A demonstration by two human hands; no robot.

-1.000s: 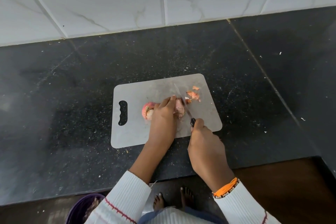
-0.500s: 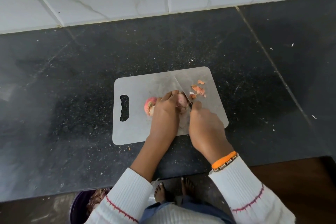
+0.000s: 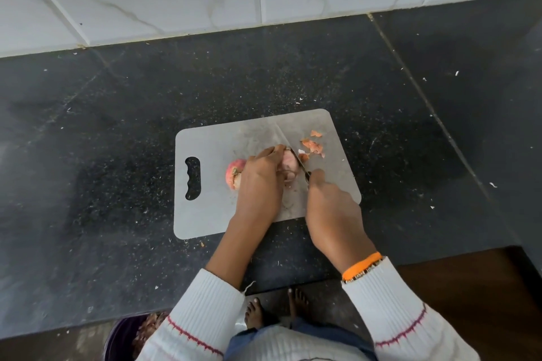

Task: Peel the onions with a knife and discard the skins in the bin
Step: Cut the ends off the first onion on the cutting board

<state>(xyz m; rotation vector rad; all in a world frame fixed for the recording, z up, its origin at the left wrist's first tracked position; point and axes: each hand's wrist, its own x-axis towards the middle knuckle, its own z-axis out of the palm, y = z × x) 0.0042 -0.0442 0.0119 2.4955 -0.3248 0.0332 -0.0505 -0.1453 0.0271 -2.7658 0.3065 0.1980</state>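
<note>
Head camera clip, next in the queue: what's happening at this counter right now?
A person is trimming an onion on a grey cutting board set on a black counter. The left hand holds the onion down while the right hand grips a knife with its blade against the onion's end. A second onion lies beside the left hand. Loose skins sit on the board, not yet binned. A purple bin stands on the floor below.

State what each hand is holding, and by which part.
The left hand grips an onion from above on the cutting board. The right hand grips the knife by its handle.
</note>
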